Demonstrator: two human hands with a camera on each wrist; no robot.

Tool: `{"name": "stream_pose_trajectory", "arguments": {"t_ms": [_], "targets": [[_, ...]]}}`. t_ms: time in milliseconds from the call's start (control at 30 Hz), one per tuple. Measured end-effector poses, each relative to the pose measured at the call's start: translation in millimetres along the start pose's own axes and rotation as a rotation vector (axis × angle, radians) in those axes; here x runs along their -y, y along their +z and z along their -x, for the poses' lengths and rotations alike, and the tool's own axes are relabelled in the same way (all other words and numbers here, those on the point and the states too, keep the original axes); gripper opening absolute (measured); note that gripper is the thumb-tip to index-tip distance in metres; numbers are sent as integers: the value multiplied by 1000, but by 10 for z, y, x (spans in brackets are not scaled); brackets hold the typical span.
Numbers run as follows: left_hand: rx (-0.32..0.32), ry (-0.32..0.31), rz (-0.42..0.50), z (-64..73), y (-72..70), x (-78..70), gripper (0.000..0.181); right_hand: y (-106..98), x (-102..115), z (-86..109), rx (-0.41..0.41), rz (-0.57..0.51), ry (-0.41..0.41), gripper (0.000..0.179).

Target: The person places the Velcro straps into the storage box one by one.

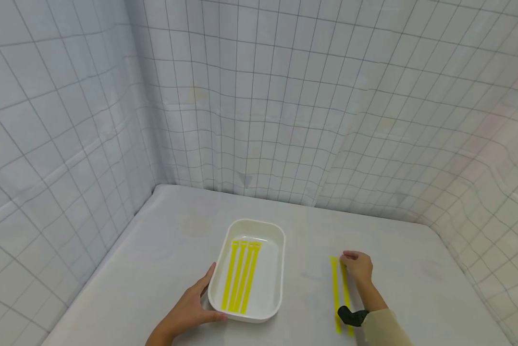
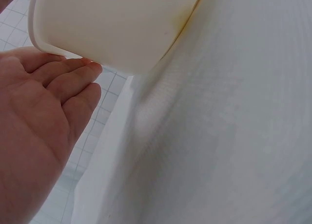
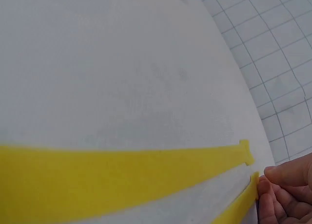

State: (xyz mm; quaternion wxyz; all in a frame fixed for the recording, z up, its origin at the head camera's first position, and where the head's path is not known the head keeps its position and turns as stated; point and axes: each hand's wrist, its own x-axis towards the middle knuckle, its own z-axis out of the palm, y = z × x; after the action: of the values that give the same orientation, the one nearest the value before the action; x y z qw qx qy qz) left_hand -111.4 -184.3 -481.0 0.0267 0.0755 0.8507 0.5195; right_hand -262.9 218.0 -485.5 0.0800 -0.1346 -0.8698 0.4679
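A white rectangular tray (image 1: pixel 271 269) sits on the table, with several yellow hook-and-loop cable ties (image 1: pixel 229 276) lying lengthwise side by side in its left part. My left hand (image 1: pixel 189 307) rests against the tray's near left corner, thumb at the near side and extended fingers along the left wall. In the left wrist view those fingers touch the outer wall below the rim. To the right of the tray, two more yellow cable ties lie nearly parallel. My right hand (image 1: pixel 357 266) pinches the far end of the right-hand cable tie (image 1: pixel 345 283); the left-hand cable tie (image 1: pixel 335 288) lies beside it.
White cloth covers the table (image 1: pixel 190 226). Grid-patterned curtains (image 1: pixel 259 105) hang behind it and along both sides. A black wrist strap (image 1: pixel 352 316) at the right wrist overlaps the lower parts of the two cable ties in the head view.
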Motion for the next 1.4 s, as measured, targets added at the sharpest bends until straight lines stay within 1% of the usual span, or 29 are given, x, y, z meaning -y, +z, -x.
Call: {"name": "stream_pose_trajectory", "arguments": {"t_ms": [167, 333, 633, 800, 933, 1133, 1267, 1400], "targets": [[-5, -3, 11, 13, -1, -14, 119, 49, -8, -17, -30, 9, 4, 23], [1, 2, 16, 18, -5, -13, 118, 89, 19, -15, -2, 37, 42, 21], [7, 3, 24, 12, 19, -9, 119, 103, 3, -14, 47, 46, 52, 21], [7, -10, 14, 22, 28, -4, 119, 84, -20, 22, 70, 57, 21, 21], [9, 2, 11, 22, 10, -13, 119, 78, 13, 44, 83, 60, -2, 23], [8, 16, 18, -7, -7, -5, 118, 92, 97, 12, 76, 47, -2, 30], [6, 9, 22, -14, 3, 1, 118, 104, 100, -14, 86, 37, -2, 30], [4, 3, 24, -8, 4, -4, 119, 98, 115, -9, 101, 37, 22, 31]]}}
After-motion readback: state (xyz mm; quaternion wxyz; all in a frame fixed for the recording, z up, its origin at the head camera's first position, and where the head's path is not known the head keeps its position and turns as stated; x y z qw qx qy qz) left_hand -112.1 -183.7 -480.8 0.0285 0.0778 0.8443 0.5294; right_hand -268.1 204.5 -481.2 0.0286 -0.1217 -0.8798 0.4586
